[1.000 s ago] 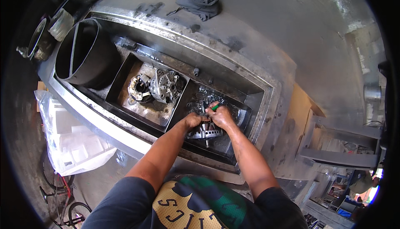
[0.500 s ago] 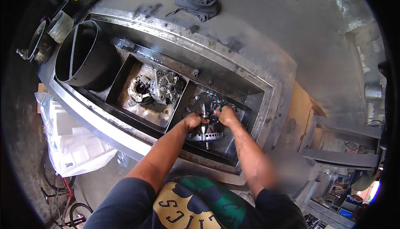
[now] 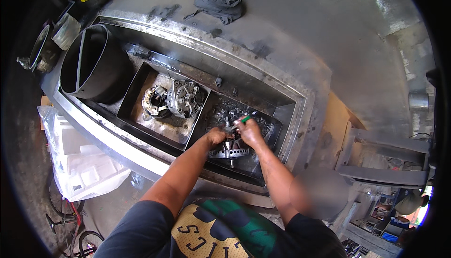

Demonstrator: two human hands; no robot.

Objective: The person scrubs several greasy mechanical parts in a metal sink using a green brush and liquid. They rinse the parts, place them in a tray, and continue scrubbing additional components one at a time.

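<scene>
In the right-hand tray section, my left hand [image 3: 217,136] is closed around the shaft of an alternator rotor [image 3: 230,153], which stands with a perforated metal ring low on it and a shaft end pointing toward me. My right hand [image 3: 251,133] grips a slim tool with a green handle [image 3: 246,119]; its working end lies against the upper rotor shaft beside my left fingers and is hard to make out. Wet liquid glistens on the tray floor behind both hands. The left section holds an alternator housing [image 3: 186,99] and a round part with copper-coloured windings [image 3: 154,101].
A big dark metal drum [image 3: 96,65] stands at the tub's left end. The metal tub's rim [image 3: 141,157] runs along my side. A grey rag [image 3: 218,6] lies on the floor beyond. White packaging in clear plastic [image 3: 82,159] is at left, a metal frame [image 3: 383,157] at right.
My right hand has moved left and slightly toward me, bringing the green-handled tool to the rotor shaft. My left hand keeps its hold on the rotor.
</scene>
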